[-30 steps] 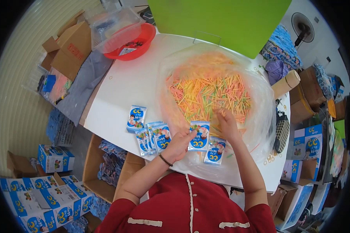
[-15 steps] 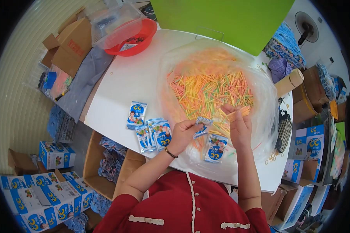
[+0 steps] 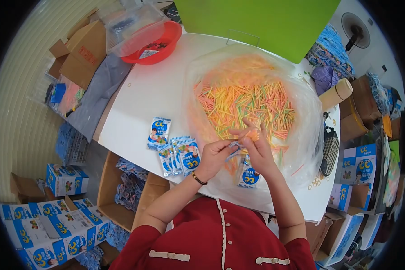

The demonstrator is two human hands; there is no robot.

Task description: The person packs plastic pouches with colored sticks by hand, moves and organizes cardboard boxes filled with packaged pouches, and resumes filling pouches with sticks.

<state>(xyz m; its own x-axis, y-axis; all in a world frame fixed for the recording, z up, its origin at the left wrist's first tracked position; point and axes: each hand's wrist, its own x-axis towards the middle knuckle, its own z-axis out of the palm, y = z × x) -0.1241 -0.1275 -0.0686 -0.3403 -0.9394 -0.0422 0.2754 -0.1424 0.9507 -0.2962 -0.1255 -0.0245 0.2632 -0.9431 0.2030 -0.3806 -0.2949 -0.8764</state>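
Note:
My left hand (image 3: 215, 157) pinches a small blue-and-white packet (image 3: 233, 146), which is mostly hidden by my fingers. My right hand (image 3: 258, 150) meets it at the packet's end, closed on a small bundle of pastel sticks (image 3: 253, 134). Beneath both hands lies a large clear plastic bag (image 3: 308, 130), open and full of loose pink, yellow, orange and green sticks (image 3: 243, 101). Another printed packet (image 3: 248, 174) rests on the bag's near edge, partly covered by my right hand. To the left on the table are a stack of packets (image 3: 159, 130) and several overlapping packets (image 3: 186, 152).
On the white table (image 3: 144, 96) stands a red basin (image 3: 168, 42) at the back left. A green board (image 3: 256, 24) rises behind the bag. Several rubber bands (image 3: 316, 182) lie at the right edge. An open carton (image 3: 108, 189) and printed boxes (image 3: 60, 225) sit at lower left.
My right hand has moved left and slightly down with its bundle of sticks, bringing it against the packet in my left hand. My left hand has barely moved.

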